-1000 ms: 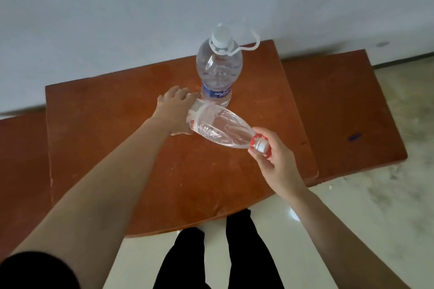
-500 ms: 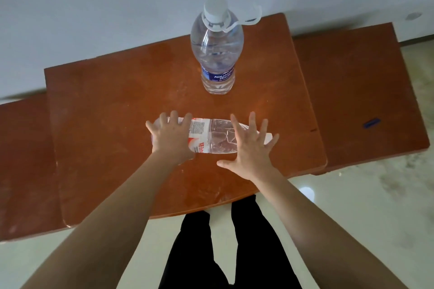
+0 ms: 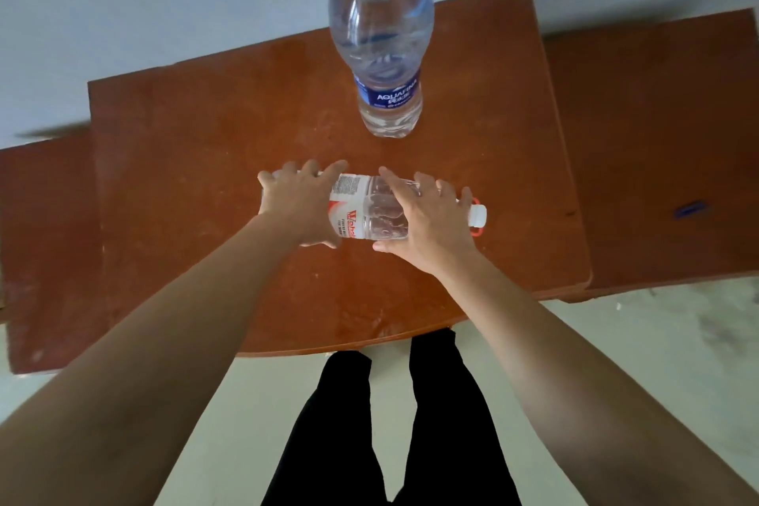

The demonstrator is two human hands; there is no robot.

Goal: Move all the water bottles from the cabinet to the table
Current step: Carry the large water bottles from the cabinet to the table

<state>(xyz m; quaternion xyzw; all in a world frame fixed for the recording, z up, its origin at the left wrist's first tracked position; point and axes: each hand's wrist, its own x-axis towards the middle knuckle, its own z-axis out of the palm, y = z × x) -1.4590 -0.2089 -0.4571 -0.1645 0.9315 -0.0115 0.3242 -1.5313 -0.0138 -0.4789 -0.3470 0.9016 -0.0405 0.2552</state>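
Note:
A clear water bottle point(image 3: 363, 214) with a red-and-white label and white cap point(image 3: 478, 216) lies on its side on the brown wooden table point(image 3: 197, 144), cap pointing right. My left hand point(image 3: 300, 205) wraps the bottom end, thumb on the near side. Around the neck half curls my right hand point(image 3: 431, 222), thumb also on the near side. Behind them a large Aquafina bottle point(image 3: 384, 41) with a blue label stands upright near the table's back edge.
Lower wooden surfaces flank the table on the left point(image 3: 45, 238) and right point(image 3: 657, 136); a small blue object point(image 3: 692, 209) lies on the right one. A pale wall is right behind. My black-trousered legs point(image 3: 382, 423) stand at the curved front edge on a light floor.
The bottle went from tilted, with my right hand at its cap, to lying flat on the table. Both hands now curl around it, and the view has come closer.

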